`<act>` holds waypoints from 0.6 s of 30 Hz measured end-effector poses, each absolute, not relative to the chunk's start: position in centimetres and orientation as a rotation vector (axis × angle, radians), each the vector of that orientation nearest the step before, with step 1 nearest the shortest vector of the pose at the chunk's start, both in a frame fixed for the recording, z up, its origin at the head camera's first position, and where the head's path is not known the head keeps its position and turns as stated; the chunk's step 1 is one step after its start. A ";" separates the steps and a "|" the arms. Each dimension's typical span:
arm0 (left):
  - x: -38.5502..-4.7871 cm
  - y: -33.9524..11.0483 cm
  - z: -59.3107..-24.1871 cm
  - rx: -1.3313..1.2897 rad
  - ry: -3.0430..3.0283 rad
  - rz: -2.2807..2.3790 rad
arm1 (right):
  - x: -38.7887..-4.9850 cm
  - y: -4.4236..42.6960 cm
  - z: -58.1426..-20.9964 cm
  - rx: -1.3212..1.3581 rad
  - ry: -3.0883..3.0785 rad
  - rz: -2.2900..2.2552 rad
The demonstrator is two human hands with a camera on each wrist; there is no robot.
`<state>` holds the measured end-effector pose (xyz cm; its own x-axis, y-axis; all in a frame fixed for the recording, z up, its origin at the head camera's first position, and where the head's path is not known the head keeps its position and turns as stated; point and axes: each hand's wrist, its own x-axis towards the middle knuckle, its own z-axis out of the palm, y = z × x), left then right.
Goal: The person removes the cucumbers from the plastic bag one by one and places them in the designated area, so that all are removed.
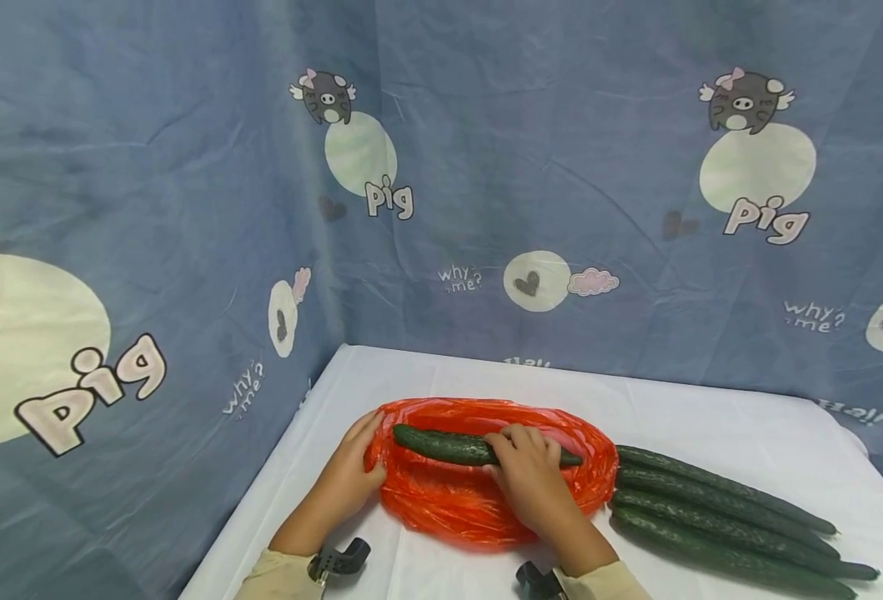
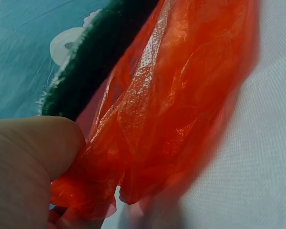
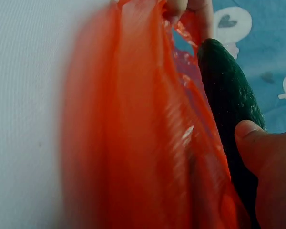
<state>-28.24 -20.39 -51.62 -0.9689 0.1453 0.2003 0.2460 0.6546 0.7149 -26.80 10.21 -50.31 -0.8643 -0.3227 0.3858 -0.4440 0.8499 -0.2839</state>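
A red plastic bag [image 1: 456,508] lies on the white table with its mouth spread open. At the bag's left end my left hand [image 1: 353,467] pinches the rim between thumb and fingers; the left wrist view shows the thumb [image 2: 47,148] against the film. My right hand [image 1: 529,475] grips a dark green cucumber [image 1: 441,446] near its right part, holding it lengthwise over the bag's opening. In the right wrist view the thumb [image 3: 257,143] lies along the cucumber [image 3: 226,86]. Whether the cucumber touches the bag's inside I cannot tell.
Several more cucumbers [image 1: 726,525] lie side by side at the bag's right, pointing toward the table's right front. The white table [image 1: 426,375] meets a blue printed curtain [image 1: 441,150] at the back and left. Black wrist cameras [image 1: 343,558] sit on both wrists.
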 end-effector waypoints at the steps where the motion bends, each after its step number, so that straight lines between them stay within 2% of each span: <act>1: -28.3 -20.4 -51.6 -0.324 -2.743 -1.212 | -26.7 10.2 -50.2 0.579 -2.702 0.526; 18: -28.3 -20.4 -51.6 -0.333 -2.757 -1.198 | -26.4 11.6 -47.8 0.475 -2.653 0.530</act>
